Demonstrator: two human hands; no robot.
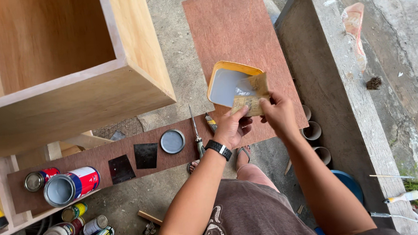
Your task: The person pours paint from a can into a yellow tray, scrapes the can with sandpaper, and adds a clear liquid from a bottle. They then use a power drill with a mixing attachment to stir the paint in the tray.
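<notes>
A folded sandpaper sheet (251, 98) is pinched by both the left hand (231, 129) and right hand (278, 113), apparently overlapping the near edge of the yellow tray (215, 78) just beyond.

I see open board (236, 31) beyond my hands; the cabinet (75, 67) walls off the left, the concrete ledge (339, 79) the right, and 2 cans (64, 184), a lid (172, 141) and a screwdriver (196, 132) crowd the plank (126, 151) below.
</notes>
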